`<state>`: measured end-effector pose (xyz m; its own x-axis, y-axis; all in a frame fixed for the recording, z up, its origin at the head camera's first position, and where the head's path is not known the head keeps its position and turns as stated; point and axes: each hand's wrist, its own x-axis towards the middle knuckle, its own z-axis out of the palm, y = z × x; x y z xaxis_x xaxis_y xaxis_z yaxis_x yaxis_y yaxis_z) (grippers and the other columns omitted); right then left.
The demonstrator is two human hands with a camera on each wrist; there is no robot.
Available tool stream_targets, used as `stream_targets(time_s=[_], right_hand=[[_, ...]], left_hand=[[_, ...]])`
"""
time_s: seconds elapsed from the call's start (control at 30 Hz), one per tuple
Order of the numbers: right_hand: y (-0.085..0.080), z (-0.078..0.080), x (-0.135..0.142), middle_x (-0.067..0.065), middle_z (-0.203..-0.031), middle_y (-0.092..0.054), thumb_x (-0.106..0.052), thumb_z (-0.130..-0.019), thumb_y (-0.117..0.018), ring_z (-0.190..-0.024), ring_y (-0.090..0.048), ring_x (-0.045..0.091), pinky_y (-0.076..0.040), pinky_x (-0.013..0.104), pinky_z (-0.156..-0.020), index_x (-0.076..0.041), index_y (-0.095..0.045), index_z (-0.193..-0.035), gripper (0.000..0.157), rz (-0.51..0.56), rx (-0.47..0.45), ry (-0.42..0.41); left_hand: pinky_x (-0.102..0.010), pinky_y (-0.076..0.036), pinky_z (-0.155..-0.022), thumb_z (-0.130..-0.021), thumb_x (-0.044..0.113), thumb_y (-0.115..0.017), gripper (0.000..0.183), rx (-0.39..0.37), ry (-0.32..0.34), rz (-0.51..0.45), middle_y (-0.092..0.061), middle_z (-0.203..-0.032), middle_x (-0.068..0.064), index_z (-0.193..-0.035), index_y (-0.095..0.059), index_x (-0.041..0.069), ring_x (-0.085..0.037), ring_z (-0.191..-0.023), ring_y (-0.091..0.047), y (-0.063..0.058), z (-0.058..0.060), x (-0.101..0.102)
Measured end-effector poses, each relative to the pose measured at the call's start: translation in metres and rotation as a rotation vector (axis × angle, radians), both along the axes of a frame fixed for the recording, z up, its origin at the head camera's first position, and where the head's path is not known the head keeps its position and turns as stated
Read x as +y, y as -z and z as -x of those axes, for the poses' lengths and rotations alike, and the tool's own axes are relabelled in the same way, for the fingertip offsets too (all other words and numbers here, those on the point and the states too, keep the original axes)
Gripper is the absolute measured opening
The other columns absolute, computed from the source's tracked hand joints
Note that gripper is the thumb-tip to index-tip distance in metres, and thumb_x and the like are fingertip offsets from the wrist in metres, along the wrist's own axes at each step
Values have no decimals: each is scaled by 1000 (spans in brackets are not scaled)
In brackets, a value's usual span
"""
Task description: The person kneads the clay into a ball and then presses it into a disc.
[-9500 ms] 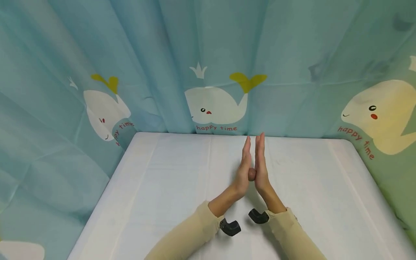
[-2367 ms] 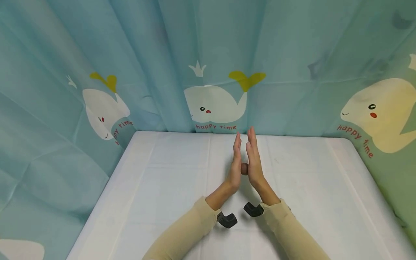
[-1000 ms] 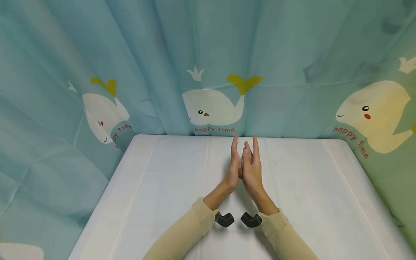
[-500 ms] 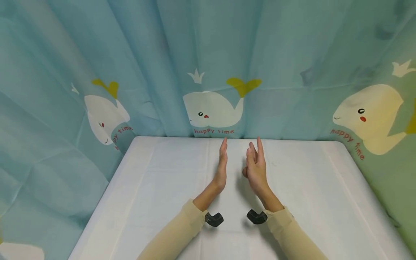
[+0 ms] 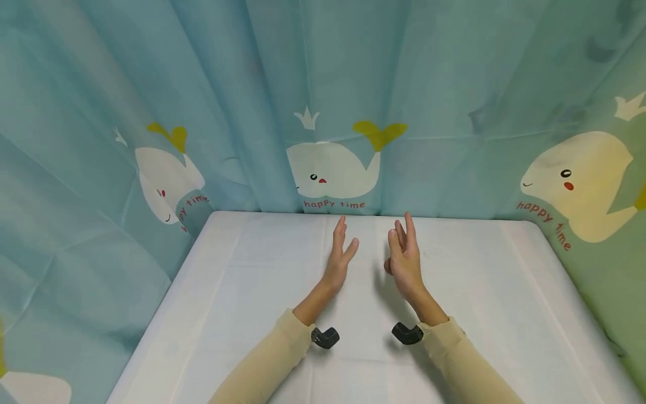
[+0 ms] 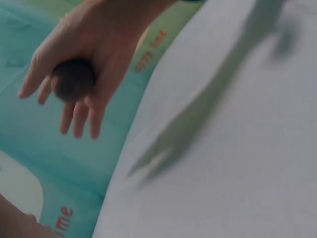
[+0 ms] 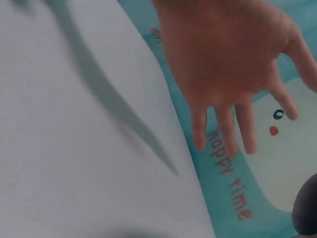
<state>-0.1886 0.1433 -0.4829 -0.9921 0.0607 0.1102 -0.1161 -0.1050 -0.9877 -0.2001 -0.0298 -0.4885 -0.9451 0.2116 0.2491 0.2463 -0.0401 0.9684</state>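
Note:
A small brown ball (image 5: 388,266) sits at the palm of my right hand (image 5: 407,266). My right hand holds it there, upright above the table; in the left wrist view the dark ball (image 6: 73,80) lies against that palm, beside the thumb. My left hand (image 5: 337,266) is held apart to the left, thumb spread from the fingers, touching nothing. In the right wrist view the bare palm of the left hand (image 7: 223,59) shows with its fingers extended. Part of the ball (image 7: 305,208) shows at that view's lower right corner.
A white-covered table (image 5: 262,269) lies beneath both hands. Behind and around it hangs a blue-green curtain (image 5: 252,84) printed with whales. Black wrist cameras (image 5: 325,338) stick out from beige sleeves (image 5: 272,359). The hands cast shadows on the tabletop.
Earlier both flat palms pressed the ball between them. The hands have since parted, the left moving left with its thumb now spread; the ball stays with the right hand, whose fingers have shifted.

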Motion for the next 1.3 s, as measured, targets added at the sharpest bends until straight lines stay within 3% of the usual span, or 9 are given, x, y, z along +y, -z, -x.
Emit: stream_targets(time_s=[0.03,0.1,0.17,0.27,0.33,0.43,0.63,0.93,1.3], right_hand=[[-1,1,2,1,-171,-14,-42,-109,-45,-50,-31,9,-34,23,-45,-45,-4,-163,68,-10,3,-6],[-9,-1,5,4,-172,-12,-39,-110,-45,-71,-54,7,-35,22,-46,-40,-2,-165,70,-46,4,-9],[-14,0,9,9,-171,-10,-34,-111,-45,-113,-61,14,-37,22,-48,-33,1,-166,71,-99,9,-7],[-14,6,19,10,-171,-13,-31,-111,-47,-154,-22,24,-53,22,-70,-27,0,-167,73,-194,32,15],[-6,16,27,11,-171,-13,-30,-110,-48,-155,-19,29,-49,30,-101,-26,-1,-167,74,-256,63,22],[5,30,40,12,-170,-14,-30,-110,-50,-155,-18,33,-20,49,-123,-25,-4,-167,74,-373,126,47],[17,51,65,17,-168,-22,-26,-108,-55,-152,-25,40,-24,60,-119,-13,-15,-166,72,-637,228,80],[35,77,103,33,-162,-22,-17,-106,-59,-148,-22,53,-22,73,-113,-11,-22,-164,69,-983,289,-38],[51,77,127,41,-157,-25,-17,-105,-58,-141,-20,67,-21,81,-106,-3,-32,-159,62,-1165,321,-112]], left_hand=[[-56,-11,-124,-106,30,-48,75,7,-13,13,-8,-172,-13,-166,-7,10,-31,-157,-7,1,2,-2],[-55,-12,-124,-104,25,-55,78,22,-36,36,-9,-171,-14,-165,-8,10,-32,-157,-11,4,7,-7],[-54,-12,-124,-103,18,-57,79,37,-51,48,-10,-171,-15,-165,-9,10,-34,-156,-13,7,11,-12],[-58,-14,-123,-101,11,-59,79,56,-68,71,-12,-170,-16,-165,-12,10,-37,-155,-14,10,16,-19],[-62,-16,-121,-101,13,-60,78,56,-78,98,-15,-170,-14,-165,-15,13,-38,-155,-16,13,19,-24],[-65,-20,-119,-101,19,-64,77,40,-93,139,-17,-170,-9,-164,-20,20,-42,-153,-20,15,20,-32],[-67,-23,-117,-98,29,-72,82,-5,-113,170,-15,-170,-4,-163,-22,27,-50,-150,-24,18,20,-45],[-67,-26,-115,-97,29,-73,83,7,-114,193,-19,-168,-13,-163,-21,30,-52,-146,-31,23,21,-54],[-66,-29,-114,-99,28,-70,82,0,-91,200,-22,-168,-12,-163,-20,32,-50,-143,-37,18,18,-58]])
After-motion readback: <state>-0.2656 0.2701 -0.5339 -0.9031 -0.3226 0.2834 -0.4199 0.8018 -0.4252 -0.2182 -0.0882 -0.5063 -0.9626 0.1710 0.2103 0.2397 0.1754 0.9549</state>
